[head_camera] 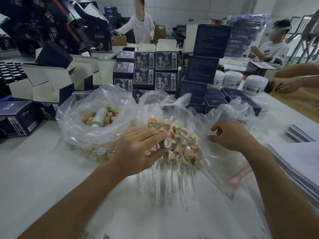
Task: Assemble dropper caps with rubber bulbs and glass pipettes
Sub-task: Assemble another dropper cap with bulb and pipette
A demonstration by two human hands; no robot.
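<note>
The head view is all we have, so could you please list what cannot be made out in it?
- Rubber bulb in the bamboo cap: hidden by the left hand holding it.
- What the right hand pinches: its fingertips reach into crinkled clear plastic, where nothing is distinguishable.
- Caps under the left bag: blurred by plastic.
- Box print: too small.
</note>
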